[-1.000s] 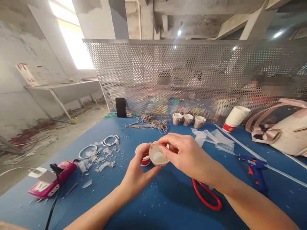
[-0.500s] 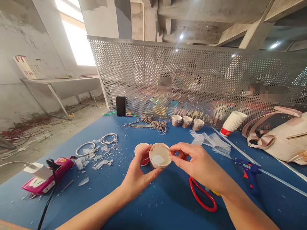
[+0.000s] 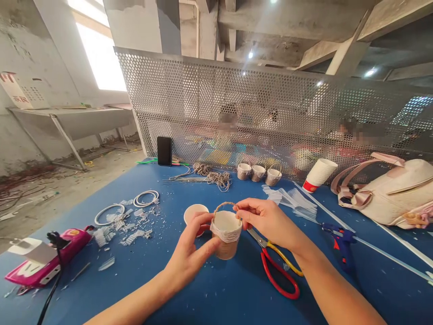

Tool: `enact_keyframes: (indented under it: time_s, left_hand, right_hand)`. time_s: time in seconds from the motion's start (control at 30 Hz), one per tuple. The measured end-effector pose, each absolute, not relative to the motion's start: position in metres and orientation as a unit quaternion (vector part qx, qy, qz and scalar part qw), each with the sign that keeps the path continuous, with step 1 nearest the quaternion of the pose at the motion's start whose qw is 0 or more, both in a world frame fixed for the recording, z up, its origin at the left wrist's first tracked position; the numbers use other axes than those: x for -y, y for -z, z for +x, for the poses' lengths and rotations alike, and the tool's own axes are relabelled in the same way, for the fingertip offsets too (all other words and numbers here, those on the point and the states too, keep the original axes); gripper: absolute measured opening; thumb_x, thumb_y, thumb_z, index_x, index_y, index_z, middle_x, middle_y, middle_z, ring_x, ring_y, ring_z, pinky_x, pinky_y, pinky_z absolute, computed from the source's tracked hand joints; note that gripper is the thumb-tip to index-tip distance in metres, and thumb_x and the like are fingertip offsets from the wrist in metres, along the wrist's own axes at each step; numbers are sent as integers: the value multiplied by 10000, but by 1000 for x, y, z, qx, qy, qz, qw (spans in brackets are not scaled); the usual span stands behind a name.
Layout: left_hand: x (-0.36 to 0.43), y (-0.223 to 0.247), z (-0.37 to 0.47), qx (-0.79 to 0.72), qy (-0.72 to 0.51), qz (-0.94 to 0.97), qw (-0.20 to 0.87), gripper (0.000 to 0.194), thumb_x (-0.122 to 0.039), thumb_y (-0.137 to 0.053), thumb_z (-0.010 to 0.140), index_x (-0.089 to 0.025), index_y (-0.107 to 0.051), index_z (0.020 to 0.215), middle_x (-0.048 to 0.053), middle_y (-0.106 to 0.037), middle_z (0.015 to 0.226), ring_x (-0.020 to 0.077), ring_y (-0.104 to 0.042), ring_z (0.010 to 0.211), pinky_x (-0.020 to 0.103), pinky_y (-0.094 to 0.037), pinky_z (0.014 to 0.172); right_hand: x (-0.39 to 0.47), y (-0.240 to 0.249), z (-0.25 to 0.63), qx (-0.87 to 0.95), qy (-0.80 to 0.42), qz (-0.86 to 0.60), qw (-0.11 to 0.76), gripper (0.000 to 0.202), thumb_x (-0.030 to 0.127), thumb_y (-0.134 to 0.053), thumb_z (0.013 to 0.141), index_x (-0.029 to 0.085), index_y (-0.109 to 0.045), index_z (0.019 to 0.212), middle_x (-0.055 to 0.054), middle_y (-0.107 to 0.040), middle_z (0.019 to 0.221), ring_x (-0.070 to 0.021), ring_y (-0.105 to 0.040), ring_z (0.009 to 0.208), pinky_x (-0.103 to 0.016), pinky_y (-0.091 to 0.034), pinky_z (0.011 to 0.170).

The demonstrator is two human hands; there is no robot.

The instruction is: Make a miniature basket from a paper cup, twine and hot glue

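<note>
In the middle of the head view, my left hand (image 3: 189,246) is closed around the side of a small cup (image 3: 227,249). This cup has a brown wrapped body, white lace around its rim and a pale inside. A thin twine handle (image 3: 223,204) arches over its mouth. The fingertips of my right hand (image 3: 267,219) pinch the handle's right end at the rim. Just behind my left fingers stands a white paper cup (image 3: 195,209), partly hidden. Scissors (image 3: 264,244) with one red and one yellow handle lie below my right hand.
At the back are three wrapped cups (image 3: 258,173), twine bundles (image 3: 219,179) and a black phone (image 3: 164,151). To the right lie glue sticks (image 3: 301,203), stacked paper cups (image 3: 320,174), a blue glue gun (image 3: 342,237) and a bag (image 3: 399,194). A pink power strip (image 3: 50,266) sits left.
The cup has tipped from mouth facing me to nearly upright, so its side and twine handle now show. More of the scissors is visible. The view has shifted slightly rightward.
</note>
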State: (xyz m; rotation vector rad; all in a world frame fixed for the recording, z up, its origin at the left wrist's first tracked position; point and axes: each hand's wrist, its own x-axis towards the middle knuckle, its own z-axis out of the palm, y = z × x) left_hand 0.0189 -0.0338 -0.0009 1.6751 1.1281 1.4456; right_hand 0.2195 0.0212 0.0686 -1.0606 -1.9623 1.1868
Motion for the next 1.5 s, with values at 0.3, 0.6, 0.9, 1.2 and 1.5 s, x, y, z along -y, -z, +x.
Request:
enact_keyframes:
  time_s: [0.3,0.6,0.9,1.2,1.5]
  left_hand:
    - [26,-8,19,-425,-552,625,353,211,-370,-560,849,-187,-652,796,53,-619,882,169,-592,828,253,-518,707]
    - [32,-5,20,-430,-575,642,269,172,-313,-567,842,-191,-644,747,74,-597,904,191,-586,884,278,-522,711]
    - [33,-4,21,-430,-561,675,210,110,-229,-549,846,-212,-632,777,51,-574,928,172,-573,882,280,-503,753]
    - [36,2,22,-423,-534,698,222,257,-280,-622,805,-224,-568,1050,81,-587,1083,207,-572,982,338,-496,837]
    - [38,9,26,-464,-432,685,359,641,-259,-675,719,-230,-372,1283,88,-576,1206,241,-558,1093,407,-448,970]
  right_hand:
    - [-28,-66,219,741,-481,-395,252,171,245,-573,817,178,-700,910,7,-616,692,-115,-560,625,-255,-477,650]
    - [-27,-70,229,762,-451,-386,259,193,290,-541,856,187,-683,937,-26,-667,820,-123,-598,667,-275,-497,671]
    - [-22,-64,223,773,-418,-402,256,100,256,-626,788,215,-699,843,-1,-652,798,-135,-579,711,-266,-475,657]
    - [-34,-61,225,767,-420,-408,261,103,204,-593,791,207,-689,829,-5,-694,832,-153,-630,795,-279,-490,740]
    - [-30,-66,226,752,-448,-389,288,89,249,-627,782,210,-684,838,-12,-692,838,-155,-628,796,-292,-501,759]
